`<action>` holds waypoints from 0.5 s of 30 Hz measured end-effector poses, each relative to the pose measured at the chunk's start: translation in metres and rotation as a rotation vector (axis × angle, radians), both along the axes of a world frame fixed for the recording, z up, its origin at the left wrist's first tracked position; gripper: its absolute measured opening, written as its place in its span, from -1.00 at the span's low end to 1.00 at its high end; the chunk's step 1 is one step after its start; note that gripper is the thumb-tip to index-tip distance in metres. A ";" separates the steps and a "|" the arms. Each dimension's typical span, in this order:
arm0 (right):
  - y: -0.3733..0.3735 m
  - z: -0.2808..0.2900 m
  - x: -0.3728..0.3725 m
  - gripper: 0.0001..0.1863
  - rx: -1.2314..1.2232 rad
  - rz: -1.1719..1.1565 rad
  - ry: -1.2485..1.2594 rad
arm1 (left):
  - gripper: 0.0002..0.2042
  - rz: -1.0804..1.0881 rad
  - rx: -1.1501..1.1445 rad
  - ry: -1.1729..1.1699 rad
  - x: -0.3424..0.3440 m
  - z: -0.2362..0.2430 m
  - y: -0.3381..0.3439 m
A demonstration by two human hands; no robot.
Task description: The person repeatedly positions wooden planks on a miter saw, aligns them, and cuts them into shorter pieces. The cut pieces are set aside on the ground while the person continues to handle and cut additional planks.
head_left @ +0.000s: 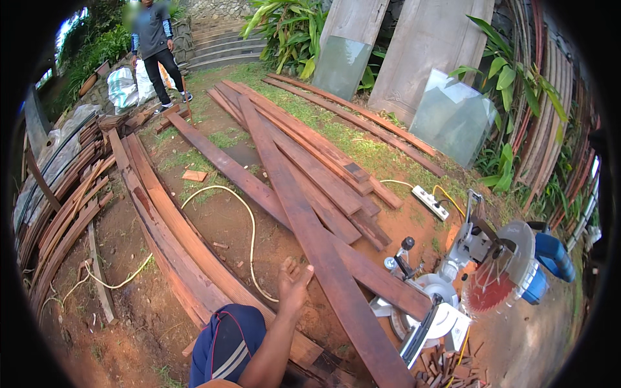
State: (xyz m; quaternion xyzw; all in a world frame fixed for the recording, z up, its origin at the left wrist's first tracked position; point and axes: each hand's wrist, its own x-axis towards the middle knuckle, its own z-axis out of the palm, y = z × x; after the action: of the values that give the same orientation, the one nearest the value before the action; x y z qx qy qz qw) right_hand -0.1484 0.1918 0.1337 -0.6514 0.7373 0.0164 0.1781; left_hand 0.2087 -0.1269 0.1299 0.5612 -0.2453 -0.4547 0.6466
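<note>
Dark blue knee (226,330) up close, left hand (294,284) by a long brown board (315,242)

The hand is just beside the left edge of the long brown board. Its fingers are bent in, and the thumb sticks out toward the wood. I cannot tell if they pinch or touch anything. The board lies at a slant on top of other boards (326,187). One plank (381,278) comes out from under it and reaches the saw (495,288), which has a round red blade. A cream cord (251,215) curls on the dirt. Far back, a person (155,39) stands near white bags (123,90).
</note>
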 end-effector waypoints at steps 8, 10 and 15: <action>-0.317 0.032 0.157 0.16 -0.199 0.085 -0.078 | -0.46 -0.226 -0.386 -0.068 0.053 0.150 0.075; -0.391 0.048 0.187 0.24 -0.329 0.127 -0.062 | -0.47 -0.412 -0.560 -0.052 0.050 0.183 0.109; -0.444 0.097 0.226 -0.22 -0.956 0.389 -0.222 | -0.36 -0.643 -0.946 -0.140 0.032 0.255 0.141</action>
State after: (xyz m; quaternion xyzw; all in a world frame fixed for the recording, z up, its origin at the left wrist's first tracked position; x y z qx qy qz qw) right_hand 0.0777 -0.2518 0.2311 -0.7826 0.5045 -0.3581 -0.0682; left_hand 0.2408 0.0143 0.3847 0.1370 -0.6223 -0.4310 0.6389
